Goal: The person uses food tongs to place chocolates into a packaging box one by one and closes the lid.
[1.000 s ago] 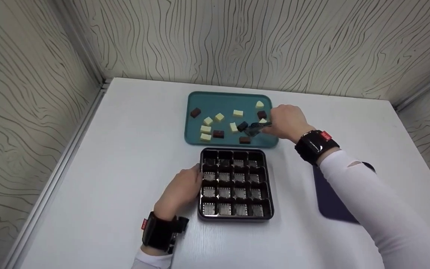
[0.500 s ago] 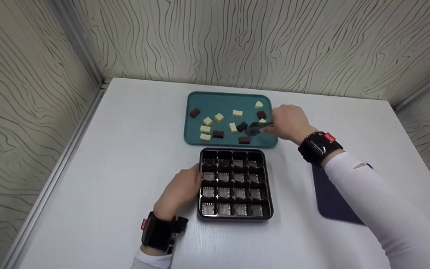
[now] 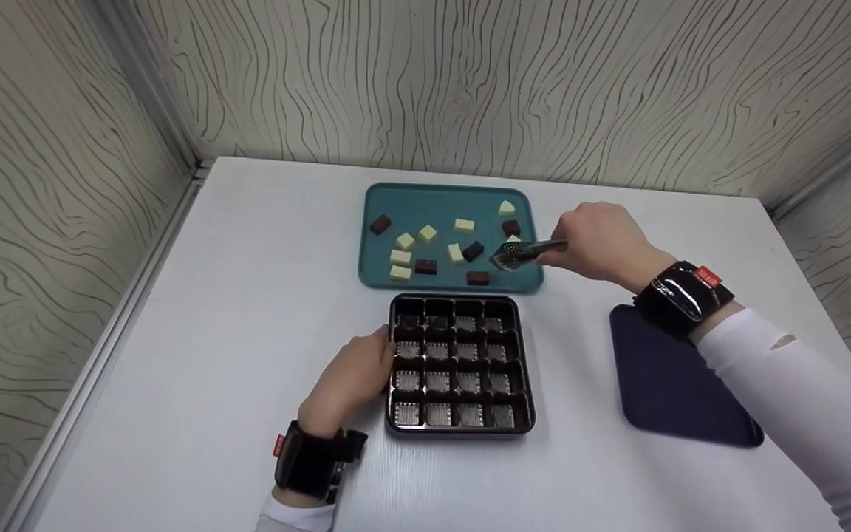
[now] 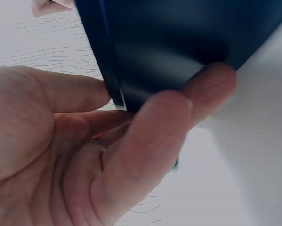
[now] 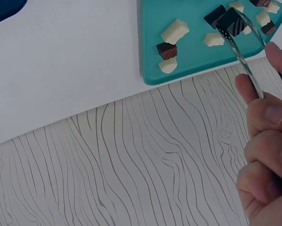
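In the head view, the left hand (image 3: pixel 348 380) rests on the white table (image 3: pixel 248 295) at the left side of a black box (image 3: pixel 462 432), its fingers touching the box's side. Rows of square compartments divide the box. Just beyond it, on the far side, lies a teal tray (image 3: pixel 425 203) with pale blocks (image 3: pixel 464 225) and dark blocks (image 3: pixel 425 267) scattered over it. The right hand (image 3: pixel 603 240) holds tongs (image 3: pixel 532 250), which reach from the right over the tray's right part; from here their tips look close together. A dark blue tray (image 3: pixel 677 391) lies on the right, partly under the right sleeve (image 3: pixel 802 399), apart from the box.

In the left wrist view, the left hand grips the box narrowly: a digit touches its edge, and other fingertips lie against its dark face.

In the right wrist view, the right hand's fingers curl round the tongs and squeeze them. A dark block (image 5: pixel 230 21) is held between the tips, over the teal tray, with another dark block just beside it and pale ones about. A corner of the dark blue tray shows too.
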A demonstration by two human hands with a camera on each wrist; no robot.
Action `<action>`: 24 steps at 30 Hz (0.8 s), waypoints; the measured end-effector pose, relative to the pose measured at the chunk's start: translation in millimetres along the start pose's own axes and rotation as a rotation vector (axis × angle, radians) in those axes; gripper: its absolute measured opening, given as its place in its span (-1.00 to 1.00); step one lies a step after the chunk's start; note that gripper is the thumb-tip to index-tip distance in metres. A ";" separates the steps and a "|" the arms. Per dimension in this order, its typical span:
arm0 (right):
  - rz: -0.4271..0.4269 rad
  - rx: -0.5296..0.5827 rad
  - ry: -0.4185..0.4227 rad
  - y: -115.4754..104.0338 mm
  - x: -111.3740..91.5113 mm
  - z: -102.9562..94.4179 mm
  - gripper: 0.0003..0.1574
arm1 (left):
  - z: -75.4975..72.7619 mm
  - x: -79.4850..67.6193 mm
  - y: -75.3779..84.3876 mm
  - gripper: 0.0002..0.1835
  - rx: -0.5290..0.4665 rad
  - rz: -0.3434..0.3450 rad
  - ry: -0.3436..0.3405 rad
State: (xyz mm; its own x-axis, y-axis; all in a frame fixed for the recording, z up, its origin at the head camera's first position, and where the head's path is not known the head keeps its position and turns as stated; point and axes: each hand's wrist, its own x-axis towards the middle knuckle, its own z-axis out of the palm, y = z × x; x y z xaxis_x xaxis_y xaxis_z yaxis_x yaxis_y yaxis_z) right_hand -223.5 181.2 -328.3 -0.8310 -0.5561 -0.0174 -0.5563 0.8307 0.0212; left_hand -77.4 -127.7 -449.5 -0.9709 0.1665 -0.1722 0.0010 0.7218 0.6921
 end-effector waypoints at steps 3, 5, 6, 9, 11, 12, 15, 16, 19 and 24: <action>-0.043 -0.014 0.012 -3.3 -6.3 -5.6 -0.60 | -0.4 -0.4 -0.2 -0.62 0.000 -0.006 -0.002; -0.071 -0.031 0.022 -6.2 -10.5 -8.9 -0.60 | 0.0 -0.3 -0.6 -0.63 -0.003 -0.006 -0.003; -0.086 -0.039 0.026 -7.9 -12.8 -10.6 -0.60 | 0.0 -0.4 -0.5 -0.63 -0.004 -0.005 -0.003; -0.129 -0.055 0.029 -13.4 -18.0 -15.0 -0.60 | 0.2 -0.6 -0.1 -0.63 -0.001 -0.006 -0.004; -0.156 -0.052 0.021 -18.5 -20.6 -17.4 -0.61 | -0.3 -0.6 0.3 -0.62 -0.002 -0.009 -0.005; -0.171 -0.048 0.017 -21.3 -21.4 -18.3 -0.63 | -0.7 -0.6 0.7 -0.61 -0.003 -0.011 -0.006; -0.212 -0.042 0.003 -30.1 -22.9 -19.9 -0.64 | -1.3 -0.5 1.2 -0.60 -0.007 -0.014 -0.011; -0.227 -0.044 0.000 -33.2 -23.1 -20.3 -0.64 | -1.4 -0.4 1.3 -0.60 -0.009 -0.015 -0.012; -0.265 -0.062 -0.006 -41.6 -22.9 -20.1 -0.54 | -1.6 -0.4 1.4 -0.60 -0.016 -0.016 -0.015; -0.318 -0.108 -0.015 -52.5 -20.2 -16.8 -0.34 | -1.6 -0.1 1.6 -0.60 -0.023 -0.022 -0.021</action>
State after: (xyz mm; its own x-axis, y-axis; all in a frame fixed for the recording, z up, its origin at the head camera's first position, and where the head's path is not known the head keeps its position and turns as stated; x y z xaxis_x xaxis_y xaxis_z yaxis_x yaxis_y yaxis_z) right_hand -177.5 148.4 -312.2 -0.6162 -0.7857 -0.0546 -0.7853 0.6077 0.1183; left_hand -77.7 -127.7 -447.3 -0.9654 0.1650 -0.2019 -0.0259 0.7096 0.7041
